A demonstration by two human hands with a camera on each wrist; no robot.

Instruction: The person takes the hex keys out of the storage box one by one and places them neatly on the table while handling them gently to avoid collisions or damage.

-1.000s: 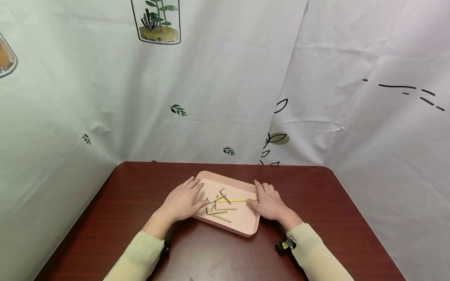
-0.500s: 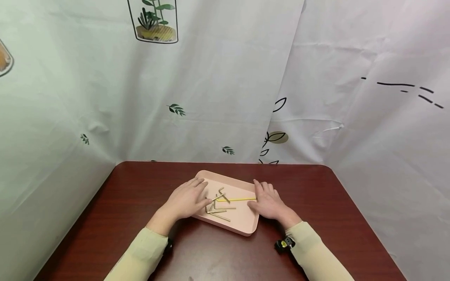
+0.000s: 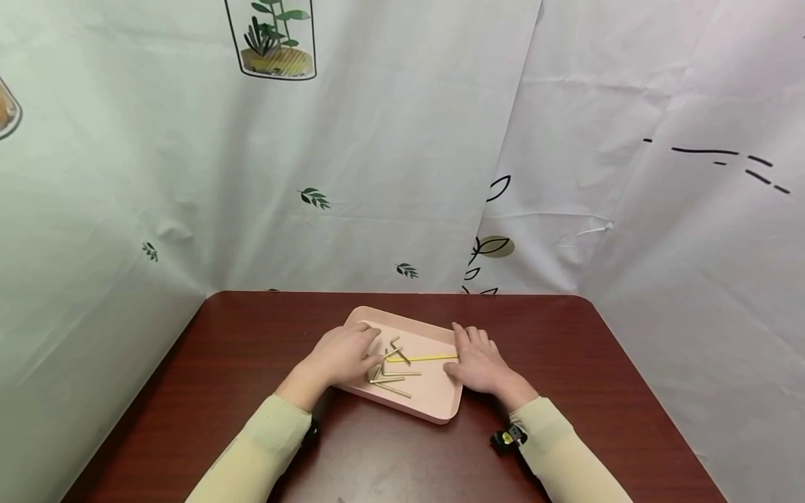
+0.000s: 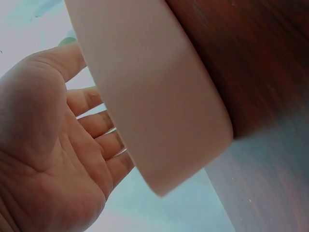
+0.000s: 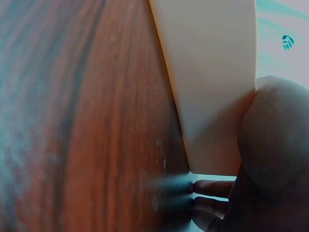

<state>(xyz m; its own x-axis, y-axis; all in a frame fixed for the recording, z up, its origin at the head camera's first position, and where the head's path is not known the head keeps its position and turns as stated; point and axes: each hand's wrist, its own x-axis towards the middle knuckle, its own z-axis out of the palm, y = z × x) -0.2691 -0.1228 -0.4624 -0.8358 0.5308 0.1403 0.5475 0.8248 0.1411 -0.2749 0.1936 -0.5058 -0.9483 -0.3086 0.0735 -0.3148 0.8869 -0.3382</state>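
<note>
Tray (image 3: 434, 409): smooth matt pink plastic. Hex keys (image 3: 393, 374): dull grey metal; one yellow rod (image 3: 421, 358), material unclear. Table (image 3: 251, 335): glossy dark red-brown wood grain; backdrop (image 3: 377, 140): creased printed cloth.

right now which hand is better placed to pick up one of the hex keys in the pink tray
Left, probably. The left hand reaches over the tray rim, fingertips at the hex keys. The right hand rests at the far rim by the yellow strip.

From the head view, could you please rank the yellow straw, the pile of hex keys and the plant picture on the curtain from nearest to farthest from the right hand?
1. Yellow straw: in the pink tray, its right end at the right hand.
2. Pile of hex keys: across the tray, by the left hand.
3. Plant picture: high on the curtain, far left.
</note>
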